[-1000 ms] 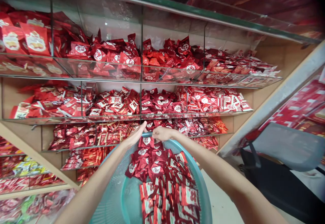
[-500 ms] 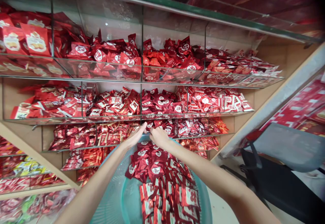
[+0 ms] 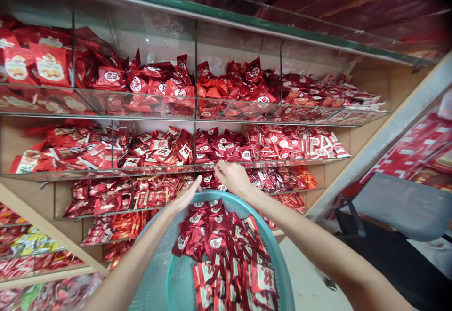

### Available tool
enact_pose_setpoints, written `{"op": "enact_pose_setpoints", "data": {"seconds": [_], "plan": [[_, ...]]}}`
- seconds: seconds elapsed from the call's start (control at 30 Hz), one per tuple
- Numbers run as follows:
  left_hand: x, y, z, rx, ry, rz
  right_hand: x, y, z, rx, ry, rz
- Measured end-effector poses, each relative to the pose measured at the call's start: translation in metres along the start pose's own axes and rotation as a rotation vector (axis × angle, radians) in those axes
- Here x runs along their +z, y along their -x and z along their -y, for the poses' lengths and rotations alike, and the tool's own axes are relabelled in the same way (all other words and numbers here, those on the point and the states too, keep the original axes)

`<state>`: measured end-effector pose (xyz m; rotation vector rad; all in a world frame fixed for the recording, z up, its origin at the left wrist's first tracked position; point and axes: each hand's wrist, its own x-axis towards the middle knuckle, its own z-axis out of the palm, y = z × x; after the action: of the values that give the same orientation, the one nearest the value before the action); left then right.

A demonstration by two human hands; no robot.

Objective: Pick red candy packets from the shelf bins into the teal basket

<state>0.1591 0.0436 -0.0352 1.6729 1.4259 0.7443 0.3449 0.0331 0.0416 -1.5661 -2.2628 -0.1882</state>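
Observation:
A large teal plastic basket (image 3: 284, 259) stands below me with small red wrapped snack packets in it. Dark red packets with white heart-shaped labels (image 3: 216, 241) lie towards its far side, and red and white packets (image 3: 263, 275) nearer me. My left hand (image 3: 185, 197) is over the basket's far left rim, its fingers stretched out, holding nothing I can see. Higher and to the right, my right hand (image 3: 233, 178) is at the front edge of a shelf compartment of similar heart-label packets (image 3: 224, 146). Its fingers are curled; whatever is in them is hidden.
Glass-fronted shelves (image 3: 148, 172) rise in tiers ahead, split by clear dividers and filled with red packets. A thick glass edge (image 3: 226, 12) runs across the top. An office chair (image 3: 391, 250) stands at the right. Yellow packets (image 3: 35, 243) show at lower left.
My right hand has moved up and slightly right, away from my left hand, and its fingers have curled. My left hand has dropped slightly. The view has shifted a little.

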Motion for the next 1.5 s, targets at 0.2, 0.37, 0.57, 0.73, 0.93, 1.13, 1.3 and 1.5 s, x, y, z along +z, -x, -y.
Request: {"op": "enact_pose_setpoints", "data": {"seconds": [0.2,0.37,0.57,0.73,0.93,1.13,1.3,1.5], "plan": [[-0.003,0.003,-0.004,-0.049,-0.002,0.018,-0.011,-0.055,-0.053,0.34,-0.305,-0.269],[-0.003,0.004,0.0,-0.022,0.02,0.04,-0.002,-0.077,-0.068,0.563,-0.749,-0.225],[-0.004,0.004,0.007,0.015,-0.008,0.011,-0.002,-0.067,-0.061,0.55,-0.862,-0.151],[-0.004,0.004,0.0,-0.005,-0.028,-0.005,-0.01,-0.054,-0.063,0.548,-1.065,-0.059],[-0.003,0.005,-0.004,-0.024,-0.018,0.021,-0.02,-0.032,-0.063,0.448,-1.123,-0.11],[-0.001,0.008,-0.007,-0.009,-0.037,0.002,-0.026,-0.007,-0.062,0.289,-1.101,-0.225],[-0.001,0.007,-0.004,0.064,-0.016,0.076,-0.013,0.03,-0.047,0.188,-1.106,-0.306],[-0.001,0.007,-0.002,0.127,0.004,0.169,0.028,0.068,-0.027,0.118,-1.049,-0.114]]}}
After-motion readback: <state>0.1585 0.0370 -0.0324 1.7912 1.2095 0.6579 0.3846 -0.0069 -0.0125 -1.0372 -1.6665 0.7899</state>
